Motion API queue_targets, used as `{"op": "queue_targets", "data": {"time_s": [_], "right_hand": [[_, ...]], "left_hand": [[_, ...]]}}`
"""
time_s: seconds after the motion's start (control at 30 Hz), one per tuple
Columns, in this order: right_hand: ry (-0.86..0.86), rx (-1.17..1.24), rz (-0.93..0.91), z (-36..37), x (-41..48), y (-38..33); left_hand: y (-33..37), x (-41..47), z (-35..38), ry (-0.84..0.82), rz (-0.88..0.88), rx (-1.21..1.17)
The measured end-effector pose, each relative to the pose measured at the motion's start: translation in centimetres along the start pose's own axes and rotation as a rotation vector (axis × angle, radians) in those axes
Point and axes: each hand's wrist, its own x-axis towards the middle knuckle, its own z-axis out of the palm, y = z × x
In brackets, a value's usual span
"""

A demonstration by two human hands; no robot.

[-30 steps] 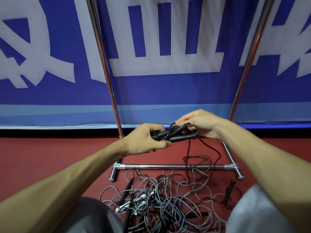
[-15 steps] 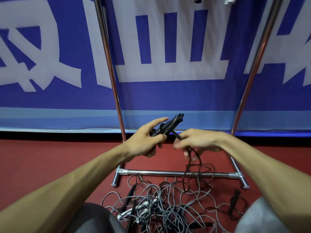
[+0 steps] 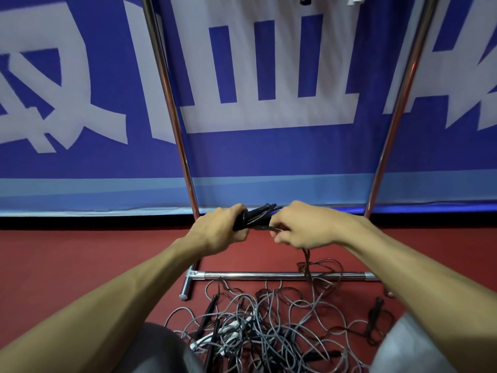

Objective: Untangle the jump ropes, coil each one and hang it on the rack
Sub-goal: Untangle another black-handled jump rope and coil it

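Fingers of your left hand curl tightly round the black jump rope handles, held in mid-air. Your right hand, just right of it, pinches the cord, which trails down into the tangled ropes near the base bar of the rack.

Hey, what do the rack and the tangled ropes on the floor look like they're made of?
Rack: metal tube, probably chromed steel; it gives bright mirror-like glints. Ropes: thin grey and dark cord, likely plastic-coated; smooth, holding springy loops. Core cannot be told.
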Motion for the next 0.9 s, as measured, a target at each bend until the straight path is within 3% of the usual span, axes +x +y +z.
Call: {"op": "queue_targets", "data": {"time_s": [0.1, 0.33, 0.5, 0.6, 0.73, 0.9], "right_hand": [[0.193, 0.042, -0.008, -0.8, -0.8, -0.4], [0.118, 0.061, -0.086, -0.4, -1.6, -0.8], [0.360, 0.055, -0.035, -0.7, -1.3, 0.5], [0.459, 0.299, 0.065, -0.9, -1.0, 1.6], [0.469, 0.689, 0.218, -1.4, -1.3, 1.9], [0.215, 1.243, 0.294, -1.2, -1.0, 2.0]], "left_hand": [[0.1, 0.0, -0.1, -0.028, 0.034, 0.055], [0.2, -0.3, -0.9, -0.239, 0.102, 0.030], [1.8, -0.7, -1.1, -0.190, 0.210, -0.053], [2.2, -1.3, -1.4, -0.177, 0.234, -0.184], [2.8, -2.1, -2.2, -0.173, 0.232, -0.346], [4.6, -2.8, -3.0, -0.240, 0.147, -0.686]]}}
